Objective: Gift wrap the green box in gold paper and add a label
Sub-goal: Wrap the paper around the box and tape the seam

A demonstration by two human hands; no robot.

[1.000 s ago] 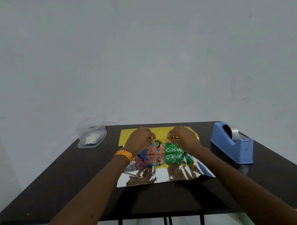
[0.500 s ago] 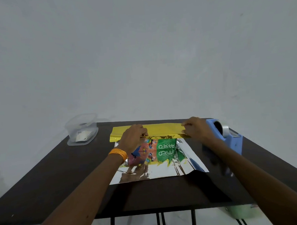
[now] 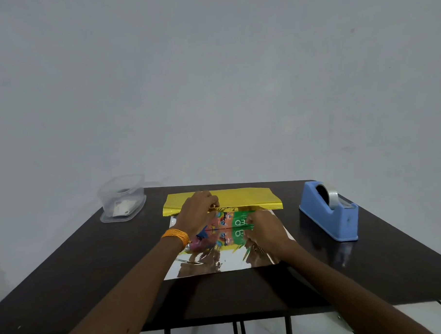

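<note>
One clear tub [image 3: 122, 201], small packet [image 3: 124, 209] inside

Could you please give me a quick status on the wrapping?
Left hand pressing gold paper at box's far edge. Right hand on green box. Box unwrapped. Nothing in the way.

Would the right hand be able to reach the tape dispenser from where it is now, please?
Probably yes: the right hand rests on the box, and only bare table lies between it and the tape dispenser.
</note>
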